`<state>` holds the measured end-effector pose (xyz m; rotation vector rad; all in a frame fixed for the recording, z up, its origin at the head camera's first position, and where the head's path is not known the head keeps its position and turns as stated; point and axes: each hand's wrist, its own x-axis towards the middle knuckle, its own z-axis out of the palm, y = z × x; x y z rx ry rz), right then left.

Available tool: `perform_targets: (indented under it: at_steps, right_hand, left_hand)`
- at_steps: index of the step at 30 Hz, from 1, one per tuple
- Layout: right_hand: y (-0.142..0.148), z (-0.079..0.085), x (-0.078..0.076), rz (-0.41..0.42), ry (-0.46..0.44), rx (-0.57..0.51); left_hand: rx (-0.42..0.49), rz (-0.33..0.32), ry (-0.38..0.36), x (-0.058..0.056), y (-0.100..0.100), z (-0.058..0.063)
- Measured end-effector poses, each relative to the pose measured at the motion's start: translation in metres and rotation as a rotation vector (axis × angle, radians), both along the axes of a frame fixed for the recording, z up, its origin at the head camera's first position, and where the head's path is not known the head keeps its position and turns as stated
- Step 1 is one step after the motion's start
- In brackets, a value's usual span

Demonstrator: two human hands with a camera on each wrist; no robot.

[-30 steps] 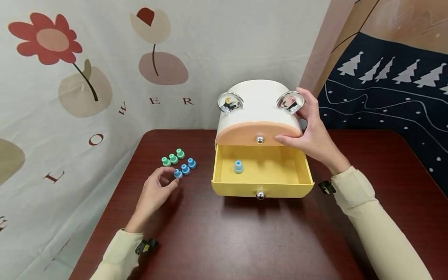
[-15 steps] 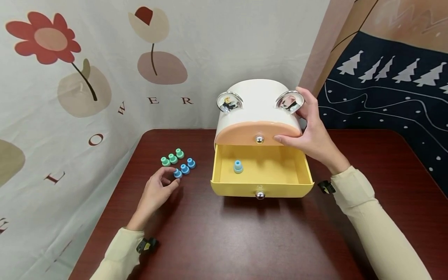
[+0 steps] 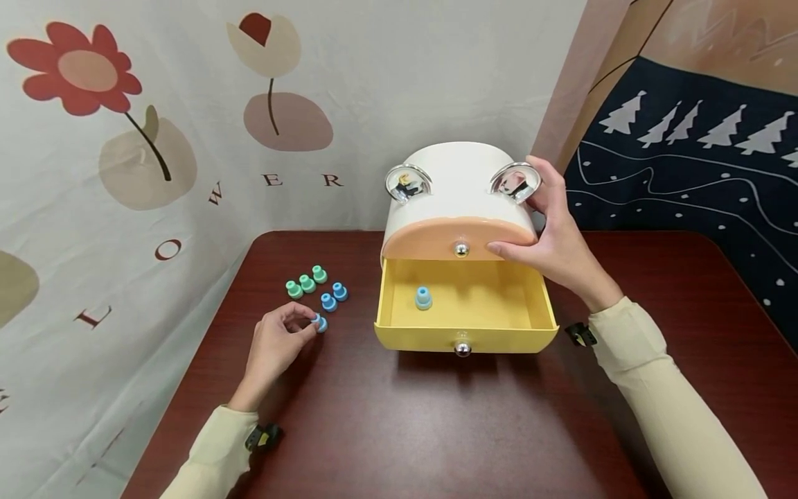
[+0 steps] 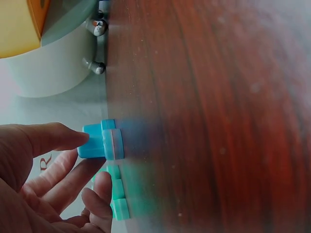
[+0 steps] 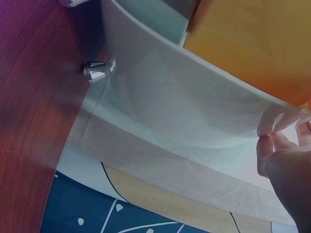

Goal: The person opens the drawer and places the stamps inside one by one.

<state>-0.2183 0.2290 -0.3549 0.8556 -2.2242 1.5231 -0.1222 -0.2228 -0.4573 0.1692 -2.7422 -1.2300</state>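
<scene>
Rising beyond both hands' fingers, printed cloth [image 3: 361,83] hangs behind the dark wooden table [image 3: 436,430] that spreads beneath them. Well to the right of the left fingers stands a white cabinet [image 3: 461,177], gripped by the right hand [image 3: 557,242], thumb in front. Its open yellow drawer [image 3: 424,338] juts between the hands, holding a pale blue cap [image 3: 423,299]. The left hand [image 3: 274,346] pinches a blue cap [image 3: 321,324]; just past its fingertips stand three green caps [image 3: 307,283] and two more blue caps [image 3: 328,303].
</scene>
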Motion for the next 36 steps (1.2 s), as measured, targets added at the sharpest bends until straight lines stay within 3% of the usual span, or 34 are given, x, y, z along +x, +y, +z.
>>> perform_targets:
  at_steps: [10,17,22,30,36]
  right_hand:
    - [0.001,-0.001,0.000,-0.003,-0.013,0.001]
    - [0.001,-0.002,0.000,0.011,-0.023,-0.015]
    - [0.000,-0.001,0.000,0.010,-0.013,-0.005]
    - [0.001,0.000,0.001,-0.005,-0.010,0.008]
    - [0.001,-0.001,0.000,-0.002,0.000,0.013]
  left_hand:
    - [-0.041,0.012,0.050,0.002,0.004,-0.001]
    - [-0.076,0.061,0.118,0.005,0.006,-0.002]
    - [-0.065,0.050,0.154,0.009,0.007,0.000]
    - [-0.041,0.010,0.225,0.019,0.018,0.019]
    - [0.024,-0.002,0.325,0.025,0.028,0.039]
